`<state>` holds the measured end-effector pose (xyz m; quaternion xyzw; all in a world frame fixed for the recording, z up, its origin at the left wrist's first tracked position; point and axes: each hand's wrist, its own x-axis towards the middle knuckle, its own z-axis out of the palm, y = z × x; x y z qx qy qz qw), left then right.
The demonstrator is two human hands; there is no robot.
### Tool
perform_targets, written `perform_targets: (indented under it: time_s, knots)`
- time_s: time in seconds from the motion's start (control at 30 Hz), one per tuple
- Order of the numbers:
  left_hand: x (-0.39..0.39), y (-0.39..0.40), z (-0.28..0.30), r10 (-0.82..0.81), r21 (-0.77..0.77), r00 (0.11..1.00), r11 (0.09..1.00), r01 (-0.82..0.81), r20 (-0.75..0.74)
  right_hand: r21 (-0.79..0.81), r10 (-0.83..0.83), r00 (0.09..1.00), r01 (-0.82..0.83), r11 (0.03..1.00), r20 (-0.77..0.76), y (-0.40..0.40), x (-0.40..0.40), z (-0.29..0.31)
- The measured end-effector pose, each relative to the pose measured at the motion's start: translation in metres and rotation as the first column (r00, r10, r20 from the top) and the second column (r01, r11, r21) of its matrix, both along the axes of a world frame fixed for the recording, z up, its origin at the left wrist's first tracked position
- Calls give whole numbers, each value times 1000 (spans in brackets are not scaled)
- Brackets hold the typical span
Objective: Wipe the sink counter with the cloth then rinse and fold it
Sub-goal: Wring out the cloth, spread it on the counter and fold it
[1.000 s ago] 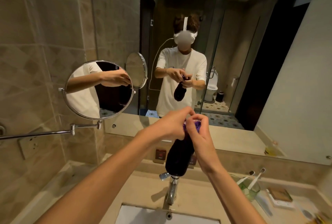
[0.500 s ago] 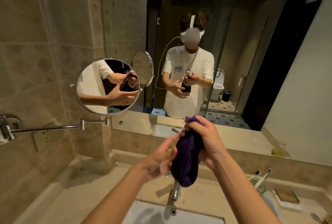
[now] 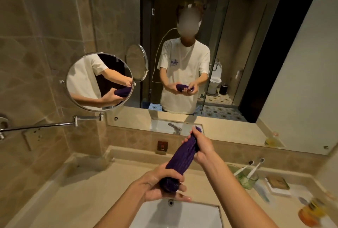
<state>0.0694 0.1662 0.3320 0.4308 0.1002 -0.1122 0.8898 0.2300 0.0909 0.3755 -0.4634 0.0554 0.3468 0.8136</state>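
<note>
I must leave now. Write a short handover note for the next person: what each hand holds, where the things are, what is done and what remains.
Left hand: closed around the near end of the purple cloth.
Right hand: closed around its far end.
The cloth is rolled tight into a rope, held above the white sink, apparently for wringing.
Counter: whether it was wiped cannot be judged from the picture.
Left to do: finish wringing, open the cloth, fold it.

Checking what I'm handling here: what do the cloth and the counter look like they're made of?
The purple cloth, twisted between left hand and right hand, looks like plush, ribbed microfibre, matte. The counter looks like polished beige stone, marble or composite; its sheen suggests so.
</note>
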Motion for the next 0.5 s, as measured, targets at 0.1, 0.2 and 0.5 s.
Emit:
perform_targets:
  time_s: [0.1,0.2,0.5]
  knots:
    - [2,-12,-8,134,-274,987,949,-155,-92,-91,-75,993,83,992,91,-2,0,-7]
    - [13,-21,-8,256,-469,954,830,-301,-157,-264,4,822,178,948,570,-4,-12,-8]
    - [26,-9,16,416,-302,888,836,-459,-196,-724,747,-206,186,665,633,-40,-72,-11]
